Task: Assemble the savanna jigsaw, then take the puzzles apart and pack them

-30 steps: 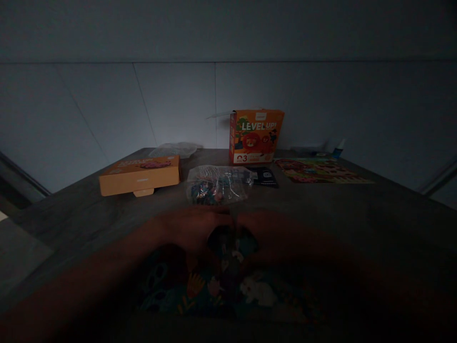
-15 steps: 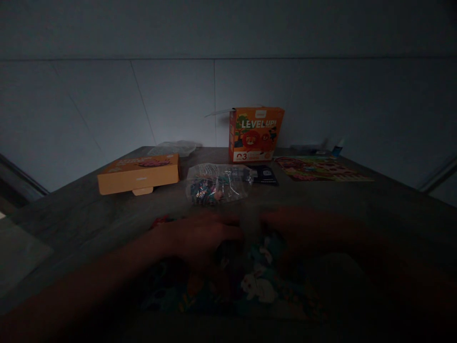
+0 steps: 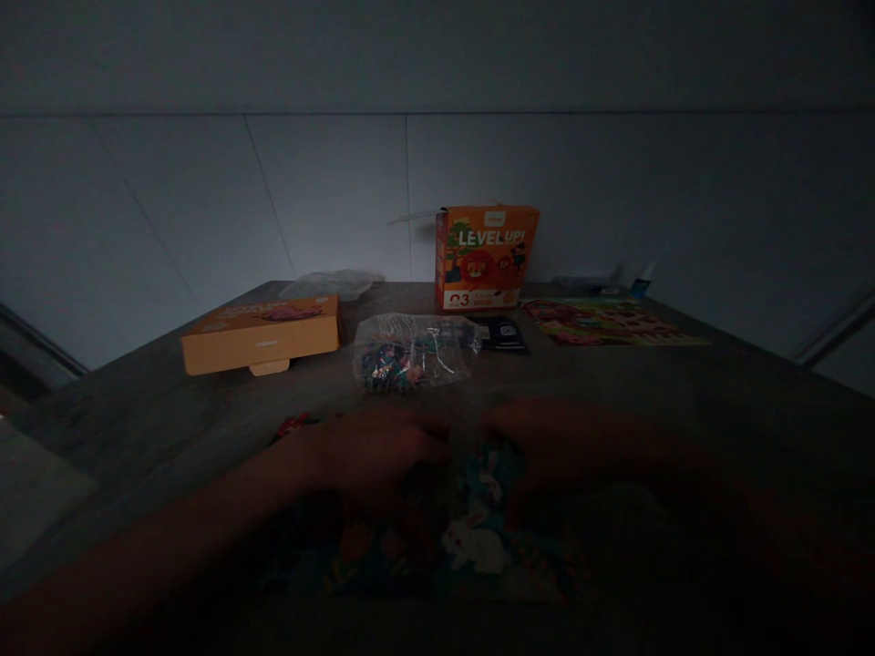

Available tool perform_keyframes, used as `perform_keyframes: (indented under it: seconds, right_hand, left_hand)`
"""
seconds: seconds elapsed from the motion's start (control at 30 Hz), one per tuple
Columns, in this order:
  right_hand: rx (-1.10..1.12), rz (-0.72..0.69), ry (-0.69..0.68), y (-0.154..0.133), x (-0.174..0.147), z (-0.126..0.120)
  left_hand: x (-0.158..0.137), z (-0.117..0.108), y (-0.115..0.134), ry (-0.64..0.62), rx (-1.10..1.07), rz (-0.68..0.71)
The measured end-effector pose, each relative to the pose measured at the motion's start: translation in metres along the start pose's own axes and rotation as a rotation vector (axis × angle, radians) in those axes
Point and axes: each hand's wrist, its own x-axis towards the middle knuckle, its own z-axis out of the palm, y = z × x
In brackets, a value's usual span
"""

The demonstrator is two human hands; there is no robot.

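Low in the dim view, a colourful jigsaw puzzle point(image 3: 478, 547) with a white rabbit lies flat on the grey table. My left hand point(image 3: 383, 456) reaches over its left and upper part, palm down with bent fingers. From the other side my right hand point(image 3: 540, 437) comes in over the upper right part. Both hands are dark and blurred, so whether either one holds a piece cannot be made out. A clear plastic bag point(image 3: 444, 351) of loose pieces lies just beyond the hands. A small red patch point(image 3: 293, 425) shows past my left wrist.
An orange box point(image 3: 263, 339) lies flat at the left with its flap out. Another orange box point(image 3: 487, 260) stands upright near the wall. A dark card point(image 3: 502, 335), a printed picture sheet point(image 3: 608, 322), a small blue bottle point(image 3: 641, 284) and crumpled plastic point(image 3: 334, 284) lie around.
My right hand has shifted slightly left, nearer my left hand. The whole scene sits a little further left in the view. The bag and boxes stay put on the table.
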Motion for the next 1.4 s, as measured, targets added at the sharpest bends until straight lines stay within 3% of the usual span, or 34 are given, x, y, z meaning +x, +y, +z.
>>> perform_keyframes:
  seconds: [0.27, 0.5, 0.63, 0.87, 1.0, 1.1, 1.33, 1.4]
  right_hand:
    - [0.090, -0.028, -0.011, -0.011, 0.006, 0.002]
    - [0.052, -0.168, 0.196, -0.010, 0.014, 0.009]
    - [0.081, -0.219, 0.145, -0.004, 0.015, 0.005]
    - [-0.013, -0.093, 0.128, 0.001, 0.001, -0.011]
    - [-0.039, 0.069, -0.006, 0.008, 0.000, -0.005]
    - [-0.021, 0.107, 0.019, 0.012, 0.003, 0.001]
    - [0.184, -0.058, 0.035, 0.010, 0.009, -0.003]
    - [0.171, -0.104, 0.102, 0.011, 0.012, -0.004]
  left_hand:
    - [0.004, 0.002, -0.003, 0.034, 0.086, -0.108]
    - [0.012, 0.015, -0.004, 0.154, -0.076, -0.105]
    - [0.011, 0.017, -0.007, 0.189, -0.118, -0.100]
    - [0.009, 0.014, -0.005, 0.277, -0.216, -0.136]
    - [0.009, 0.014, -0.008, 0.339, -0.187, -0.159]
    - [0.009, 0.013, -0.011, 0.333, -0.143, -0.219]
    - [0.010, 0.013, -0.013, 0.268, -0.121, -0.220]
    - [0.009, 0.014, -0.014, 0.272, -0.130, -0.218]
